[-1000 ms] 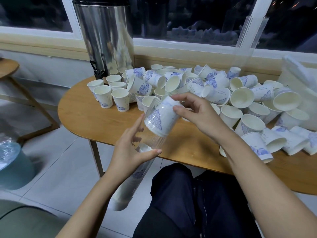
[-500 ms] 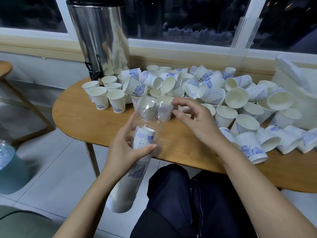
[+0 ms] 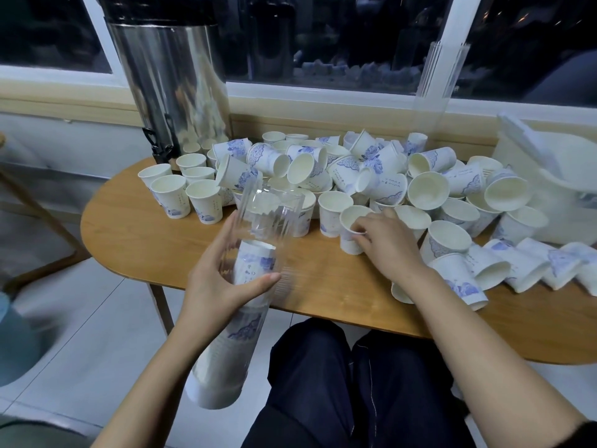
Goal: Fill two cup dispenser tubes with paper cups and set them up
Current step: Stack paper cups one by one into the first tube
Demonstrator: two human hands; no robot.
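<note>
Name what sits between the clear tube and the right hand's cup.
Head view: two upright paper cups stand between tube and gripped cup; bare tabletop in front.

Single head view, looking forward-down, close over table (image 3: 129,234); edges probably wide-angle warped.

Left hand (image 3: 216,286) holds tube (image 3: 274,211); right hand (image 3: 386,244) grips cup (image 3: 348,244).

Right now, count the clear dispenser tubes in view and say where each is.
2. One tube, part-filled with cups, is held tilted by the left hand at the table edge; the other tube stands by the window behind the cup pile. None looks hidden.
</note>
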